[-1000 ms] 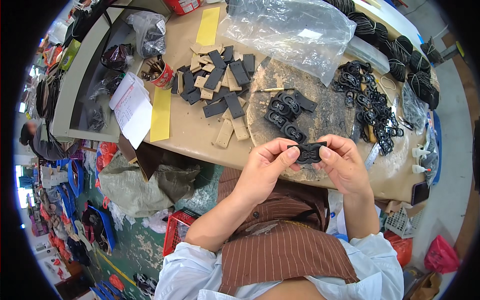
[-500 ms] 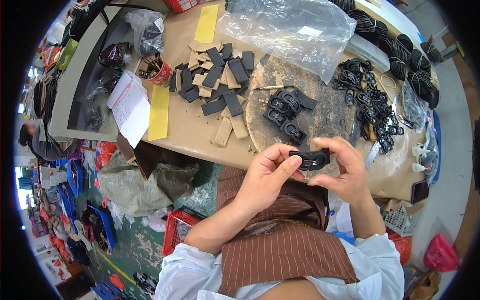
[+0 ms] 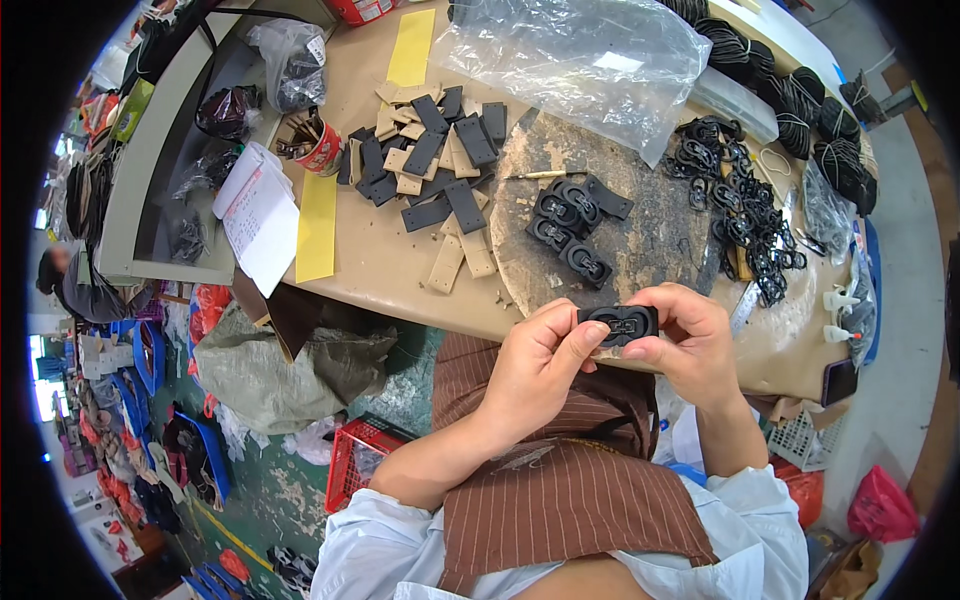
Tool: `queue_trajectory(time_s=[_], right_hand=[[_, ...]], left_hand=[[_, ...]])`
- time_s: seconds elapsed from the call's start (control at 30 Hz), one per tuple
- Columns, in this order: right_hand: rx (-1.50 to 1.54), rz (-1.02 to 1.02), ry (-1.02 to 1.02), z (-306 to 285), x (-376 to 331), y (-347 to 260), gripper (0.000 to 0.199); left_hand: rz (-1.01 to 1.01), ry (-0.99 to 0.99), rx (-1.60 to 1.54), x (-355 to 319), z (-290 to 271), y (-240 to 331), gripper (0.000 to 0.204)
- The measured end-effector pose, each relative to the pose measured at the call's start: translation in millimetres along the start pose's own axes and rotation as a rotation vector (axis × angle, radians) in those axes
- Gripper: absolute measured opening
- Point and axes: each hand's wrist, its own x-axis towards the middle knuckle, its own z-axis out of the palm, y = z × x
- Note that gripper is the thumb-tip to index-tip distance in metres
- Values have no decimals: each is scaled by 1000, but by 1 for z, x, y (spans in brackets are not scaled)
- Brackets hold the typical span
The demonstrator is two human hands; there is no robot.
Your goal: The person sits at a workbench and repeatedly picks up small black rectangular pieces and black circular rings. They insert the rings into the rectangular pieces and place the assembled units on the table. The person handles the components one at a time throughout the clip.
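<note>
Between my two hands, at the table's front edge, is a black leather tab with a dark buckle [image 3: 628, 322] on it. My left hand [image 3: 540, 362] pinches its left end between thumb and fingers. The right end is gripped by my right hand [image 3: 690, 343], thumb below and fingers curled above. Just beyond, several finished-looking black buckle tabs [image 3: 570, 215] lie clustered on a round worn board [image 3: 655, 235]. Farther left is a loose heap of flat leather tabs [image 3: 465, 208], black on one face and tan on the other.
Black buckles [image 3: 745, 220] are piled right of the board. A clear plastic bag [image 3: 580, 60] spreads across the back, near bundled black cords [image 3: 795, 110]. A thin stick tool [image 3: 540, 175] lies on the board. At left stand a red can of tools [image 3: 322, 152] and papers [image 3: 258, 215].
My right hand has closed from spread fingers onto the right end of the tab. The tab has tilted so its buckle face shows more.
</note>
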Motion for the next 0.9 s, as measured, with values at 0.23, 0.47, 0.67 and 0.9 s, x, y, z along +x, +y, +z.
queue_trajectory(time_s=[0.23, 0.47, 0.67, 0.9], right_hand=[[247, 245, -77, -7, -3, 1, 32], [-140, -93, -81, -4, 2, -7, 42], [-42, -85, -123, -11, 3, -9, 44], [166, 62, -144, -5, -2, -5, 35]], left_hand=[[-33, -89, -43, 0, -4, -8, 16], [-79, -83, -241, 0, -2, 12, 17], [-137, -138, -356, -3, -3, 16, 20], [-1, -121, -183, -4, -1, 19, 26]])
